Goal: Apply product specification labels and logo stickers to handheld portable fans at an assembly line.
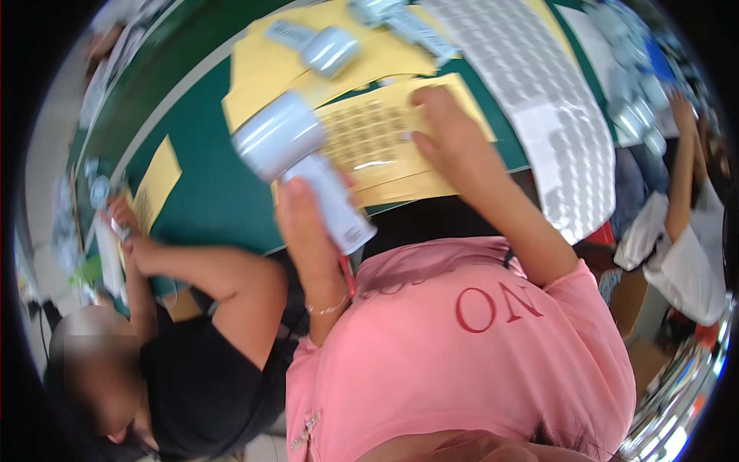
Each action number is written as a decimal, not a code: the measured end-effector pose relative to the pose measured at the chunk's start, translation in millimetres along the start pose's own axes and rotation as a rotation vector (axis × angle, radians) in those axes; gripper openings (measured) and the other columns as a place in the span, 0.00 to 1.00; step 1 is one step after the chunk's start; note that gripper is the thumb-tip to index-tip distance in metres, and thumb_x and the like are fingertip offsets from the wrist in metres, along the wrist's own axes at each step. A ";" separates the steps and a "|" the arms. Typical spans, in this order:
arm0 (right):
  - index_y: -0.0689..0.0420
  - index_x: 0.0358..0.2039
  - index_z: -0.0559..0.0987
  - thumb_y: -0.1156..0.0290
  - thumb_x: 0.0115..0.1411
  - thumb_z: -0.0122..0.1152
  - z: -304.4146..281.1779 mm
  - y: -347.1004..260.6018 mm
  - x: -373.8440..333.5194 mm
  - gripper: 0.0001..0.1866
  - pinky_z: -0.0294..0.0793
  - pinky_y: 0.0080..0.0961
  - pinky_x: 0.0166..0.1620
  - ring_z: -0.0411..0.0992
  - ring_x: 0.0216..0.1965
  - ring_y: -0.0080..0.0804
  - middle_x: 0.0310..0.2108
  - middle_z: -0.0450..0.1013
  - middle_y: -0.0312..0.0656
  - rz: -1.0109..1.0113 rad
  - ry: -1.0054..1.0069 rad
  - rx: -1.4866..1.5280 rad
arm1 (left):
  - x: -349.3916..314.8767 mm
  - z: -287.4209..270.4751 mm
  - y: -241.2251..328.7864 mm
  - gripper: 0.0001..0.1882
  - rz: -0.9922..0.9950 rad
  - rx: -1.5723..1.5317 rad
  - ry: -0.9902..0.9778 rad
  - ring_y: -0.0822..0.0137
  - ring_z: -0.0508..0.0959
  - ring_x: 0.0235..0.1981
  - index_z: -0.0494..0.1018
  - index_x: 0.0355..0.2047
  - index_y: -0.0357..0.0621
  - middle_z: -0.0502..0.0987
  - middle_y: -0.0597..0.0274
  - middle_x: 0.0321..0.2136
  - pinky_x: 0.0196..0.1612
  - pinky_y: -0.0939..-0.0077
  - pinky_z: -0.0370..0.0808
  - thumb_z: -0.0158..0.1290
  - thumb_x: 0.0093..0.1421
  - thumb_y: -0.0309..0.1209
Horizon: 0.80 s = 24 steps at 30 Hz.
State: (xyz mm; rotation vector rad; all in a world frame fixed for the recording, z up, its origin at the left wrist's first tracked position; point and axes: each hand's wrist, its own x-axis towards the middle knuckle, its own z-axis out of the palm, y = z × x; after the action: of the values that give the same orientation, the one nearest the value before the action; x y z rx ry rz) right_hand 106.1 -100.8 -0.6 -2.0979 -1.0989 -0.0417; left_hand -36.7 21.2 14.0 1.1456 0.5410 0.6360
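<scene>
My left hand [302,223] is wrapped round the handle of a light blue hair dryer [281,138]. Its wide round head tilts up to the left, over the edge of the yellow sheets. To the right, my right hand [454,135] is at a yellow sheet of small labels [362,131] printed in rows. Its fingers are curled, with the thumb and forefinger near the sheet's right part. A tiny pale bit shows by the thumb, too small and blurred to name.
Further back, two more light blue hair dryers [331,52] [381,11] lie on yellow paper [265,73]. Right of my sheet runs a long white sheet with raised rows [531,69]. A co-worker in black [208,369] works at the left, and another person's arm [681,169] reaches in at the right beside piled blue parts.
</scene>
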 end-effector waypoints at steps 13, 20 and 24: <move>0.58 0.36 0.76 0.84 0.45 0.58 -153.4 109.9 -40.1 0.15 0.66 0.23 0.39 0.68 0.37 0.37 0.36 0.66 0.42 -0.038 -0.305 -0.074 | -1.7 27.3 3.2 0.31 -0.243 -0.389 -0.264 0.71 0.68 0.14 0.66 0.43 0.31 0.68 0.60 0.19 0.17 0.82 0.66 0.30 0.64 0.51; 0.59 0.29 0.71 0.84 0.46 0.56 -155.9 109.3 -33.8 0.09 0.67 0.27 0.38 0.68 0.35 0.40 0.34 0.63 0.43 -0.057 -0.475 -0.111 | -15.2 32.7 -0.5 0.29 -0.297 -0.358 -0.211 0.72 0.71 0.14 0.66 0.43 0.34 0.70 0.61 0.19 0.15 0.84 0.67 0.32 0.63 0.51; 0.58 0.30 0.72 0.84 0.45 0.56 -157.2 108.6 -36.9 0.10 0.68 0.27 0.36 0.68 0.33 0.39 0.35 0.63 0.43 -0.075 -0.437 -0.072 | -16.4 31.7 0.6 0.30 -0.253 -0.371 -0.204 0.71 0.71 0.14 0.65 0.44 0.34 0.70 0.60 0.20 0.16 0.83 0.69 0.31 0.63 0.52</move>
State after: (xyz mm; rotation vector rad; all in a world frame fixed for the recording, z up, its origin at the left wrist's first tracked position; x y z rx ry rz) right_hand 207.4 -263.4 33.2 -2.1859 -1.4488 0.3622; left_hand -26.7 -10.9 25.9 0.7651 0.3659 0.3749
